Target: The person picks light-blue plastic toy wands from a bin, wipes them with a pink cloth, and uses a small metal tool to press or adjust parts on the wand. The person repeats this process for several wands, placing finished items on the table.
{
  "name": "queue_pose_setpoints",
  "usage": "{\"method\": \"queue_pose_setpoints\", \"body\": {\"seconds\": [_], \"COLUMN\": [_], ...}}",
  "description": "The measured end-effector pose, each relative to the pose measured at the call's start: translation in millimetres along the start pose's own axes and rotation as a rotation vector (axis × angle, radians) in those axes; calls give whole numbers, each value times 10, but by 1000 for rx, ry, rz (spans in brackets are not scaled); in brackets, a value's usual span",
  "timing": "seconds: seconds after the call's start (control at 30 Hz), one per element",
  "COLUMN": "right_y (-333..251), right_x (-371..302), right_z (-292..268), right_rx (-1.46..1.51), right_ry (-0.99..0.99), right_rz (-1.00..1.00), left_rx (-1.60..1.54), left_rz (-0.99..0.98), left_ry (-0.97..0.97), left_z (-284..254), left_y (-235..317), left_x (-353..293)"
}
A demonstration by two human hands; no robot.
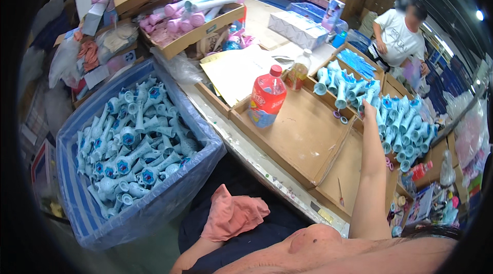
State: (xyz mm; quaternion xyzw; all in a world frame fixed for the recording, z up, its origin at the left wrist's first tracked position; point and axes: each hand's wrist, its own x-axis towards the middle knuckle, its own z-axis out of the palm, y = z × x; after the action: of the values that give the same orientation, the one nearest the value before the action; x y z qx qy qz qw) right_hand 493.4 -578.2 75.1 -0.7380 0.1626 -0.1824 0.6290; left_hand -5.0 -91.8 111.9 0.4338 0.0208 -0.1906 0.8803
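Note:
My right arm reaches across the worktable to a cluster of light blue, flared plastic tubes [402, 122]. At its end, my right hand [367, 109] is closed around one light blue tube [371, 91], partly hidden among the others. Low in front of me, a salmon-pink cloth [236, 215] covers my left hand, whose fingers are hidden. On the left, a blue striped crate [77, 212] lined with clear plastic is heaped with similar tubes [138, 145], some bearing dark blue flower shapes with red centres.
On the table stand a red-labelled bottle [267, 98], a clear bottle [299, 71] of amber liquid and shallow cardboard trays [298, 138]. Small rings [340, 117] and a thin pointed tool [340, 192] lie there. A carton [205, 30] holds pink pieces. Another person [400, 35] stands beyond.

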Motion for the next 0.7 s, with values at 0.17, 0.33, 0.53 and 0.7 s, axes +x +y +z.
{"method": "queue_pose_setpoints", "body": {"seconds": [0.17,0.33,0.53,0.7], "right_y": [-265,-772,-801,-909], "right_x": [-800,-2665,-3314,-3284], "right_z": [793,1881,2823,2310], "right_rx": [-497,-44,126,-65], "right_ry": [293,-361,-347,-605], "right_rz": [-660,-637,-586,-935], "left_rx": [598,1289,2054,1873], "left_rz": [108,345,126,245], "left_ry": [254,380,212,559], "left_z": [-137,2,175,203], "left_y": [-137,28,534,711], "left_x": [66,116,90,-205]}}
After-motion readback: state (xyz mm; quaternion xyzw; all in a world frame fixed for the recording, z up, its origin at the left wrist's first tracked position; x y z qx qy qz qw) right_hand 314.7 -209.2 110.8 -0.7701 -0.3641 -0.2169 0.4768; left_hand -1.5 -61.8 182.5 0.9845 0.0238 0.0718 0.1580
